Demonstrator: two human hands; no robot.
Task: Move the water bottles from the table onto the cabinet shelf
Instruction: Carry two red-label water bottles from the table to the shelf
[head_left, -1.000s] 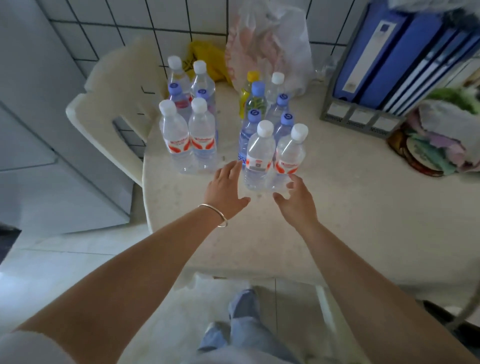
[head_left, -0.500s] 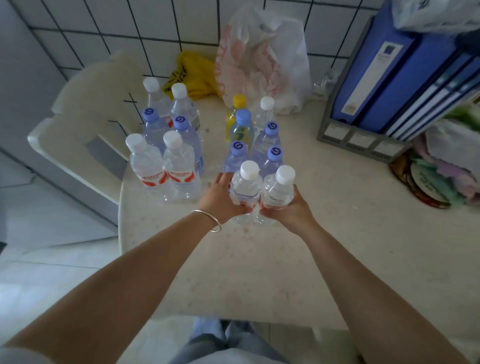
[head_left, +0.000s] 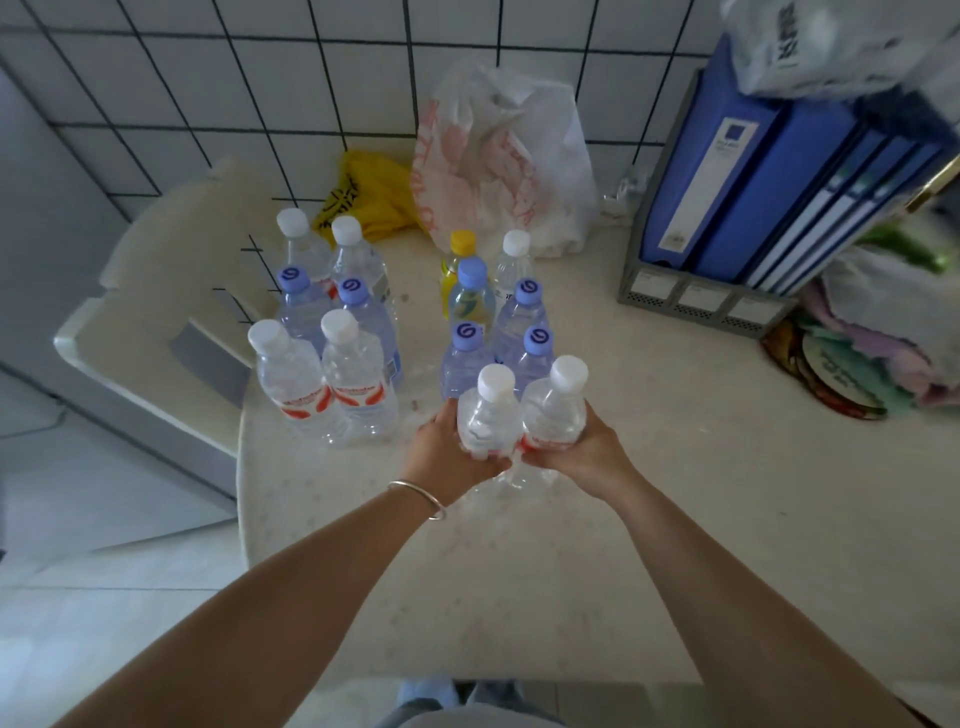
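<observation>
Clear, glossy ribbed plastic on the two white-capped water bottles (head_left: 519, 415), smooth matt plastic on their caps. Same clear plastic in the standing bottles (head_left: 332, 384), with shiny red-and-white label film. Pale speckled table top (head_left: 649, 519), smooth with a dull sheen. Thin polished metal bangle (head_left: 421, 496). Crinkled translucent plastic bag (head_left: 509, 166) and a crumpled yellow plastic bag (head_left: 371, 197). Glazed white wall tiles (head_left: 260, 88) with dark grout. Blue binders (head_left: 769, 171), satin-smooth. Cream moulded plastic chair (head_left: 171, 291), matt.

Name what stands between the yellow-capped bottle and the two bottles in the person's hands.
In the head view, blue-capped bottles stand between the yellow-capped bottle and the two held bottles.
</observation>
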